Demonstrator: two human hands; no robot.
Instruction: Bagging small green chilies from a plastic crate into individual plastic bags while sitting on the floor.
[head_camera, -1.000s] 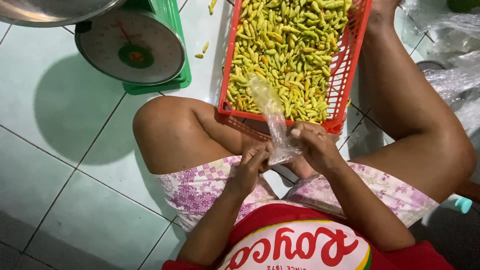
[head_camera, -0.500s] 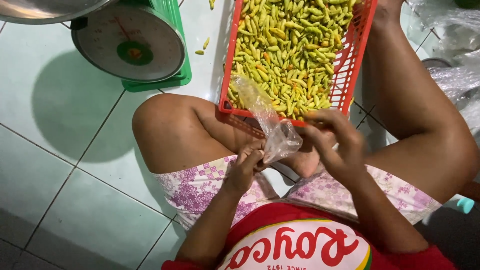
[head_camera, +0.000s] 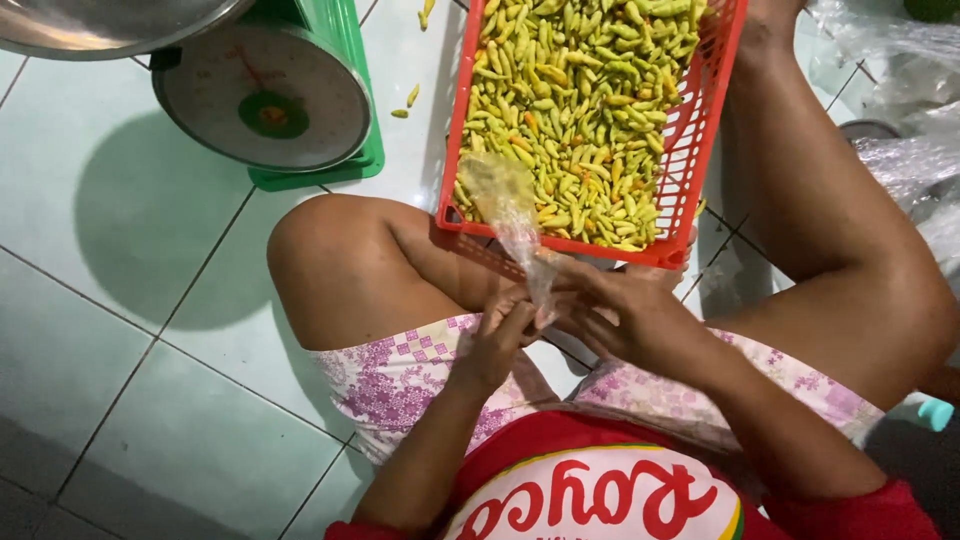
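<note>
I sit on a tiled floor with my knees apart. My left hand (head_camera: 498, 335) and my right hand (head_camera: 615, 310) meet in front of me, both pinching the lower end of a clear plastic bag (head_camera: 510, 215). The bag stands up from my fingers and leans over the near edge of a red plastic basket (head_camera: 690, 150). The basket is full of small yellow-green chili peppers (head_camera: 580, 110) and rests between my legs.
A green kitchen scale (head_camera: 270, 110) with a round dial stands to the left, under a metal bowl (head_camera: 100, 20). A few loose peppers (head_camera: 405, 100) lie on the tiles. Crumpled clear plastic (head_camera: 900, 130) sits at the right.
My hands have shifted slightly right and closer together on the bag. The bag's top has swung left and up over the basket's edge.
</note>
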